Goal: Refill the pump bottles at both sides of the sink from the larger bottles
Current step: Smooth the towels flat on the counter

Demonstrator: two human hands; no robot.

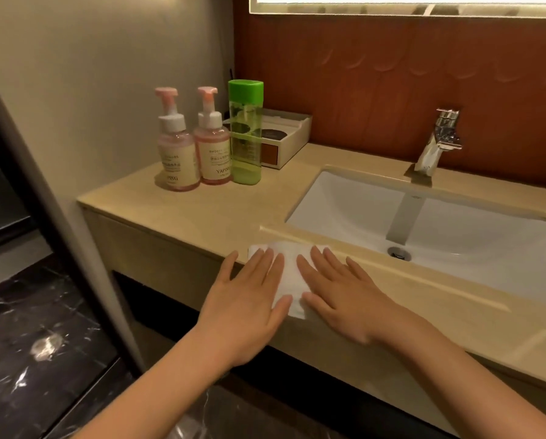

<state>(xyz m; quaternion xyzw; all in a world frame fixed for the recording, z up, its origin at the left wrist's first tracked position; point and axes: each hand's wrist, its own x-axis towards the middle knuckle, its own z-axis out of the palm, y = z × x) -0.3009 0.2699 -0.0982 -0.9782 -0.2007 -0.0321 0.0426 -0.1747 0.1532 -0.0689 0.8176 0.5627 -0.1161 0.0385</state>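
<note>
Two pink pump bottles stand side by side at the back left of the counter, one on the left and one on the right. A taller green bottle with a green cap stands just right of them. A white paper towel lies flat on the counter's front edge, left of the sink. My left hand and my right hand both press flat on the towel, fingers spread, palms down. Neither hand grips anything.
The white sink basin fills the right of the beige counter, with a chrome tap behind it. A cream tray with dark items sits behind the green bottle. A dark marble floor lies to the left.
</note>
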